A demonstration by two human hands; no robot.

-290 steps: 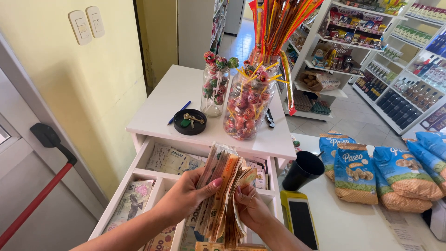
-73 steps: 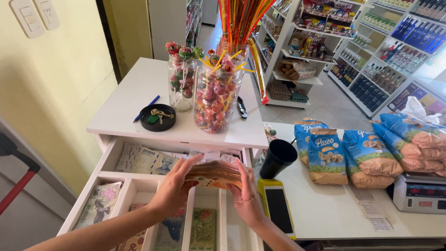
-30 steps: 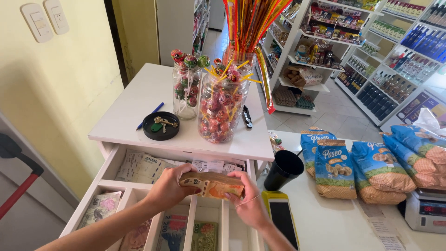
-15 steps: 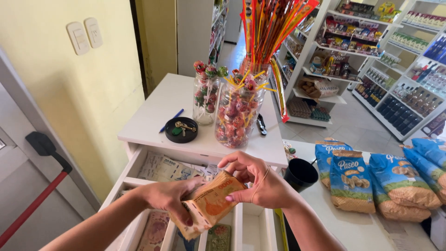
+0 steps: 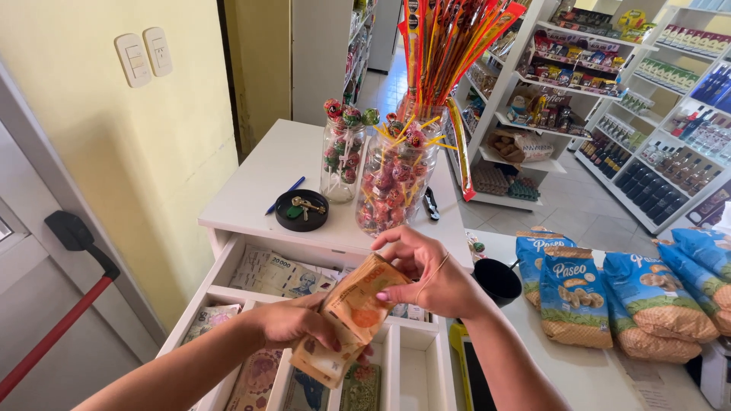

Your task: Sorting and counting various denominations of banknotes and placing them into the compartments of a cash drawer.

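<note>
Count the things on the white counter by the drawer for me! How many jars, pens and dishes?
Glass jars of lollipops: 2, a big one and a smaller one
Blue pens: 1
Black round dishes: 1
Total: 4

Setting: small shop interior, pale yellow wall (image 5: 91, 137) at left with two white switch plates (image 5: 145, 56); grey door (image 5: 30, 304) with a black handle and red bar at lower left. White worktop (image 5: 266, 183) stands against the wall, a second white worktop (image 5: 563, 365) adjoining at right. White shelving racks (image 5: 609, 84) stocked with goods line a light tiled floor (image 5: 563, 198); lighting bright and even.
</note>
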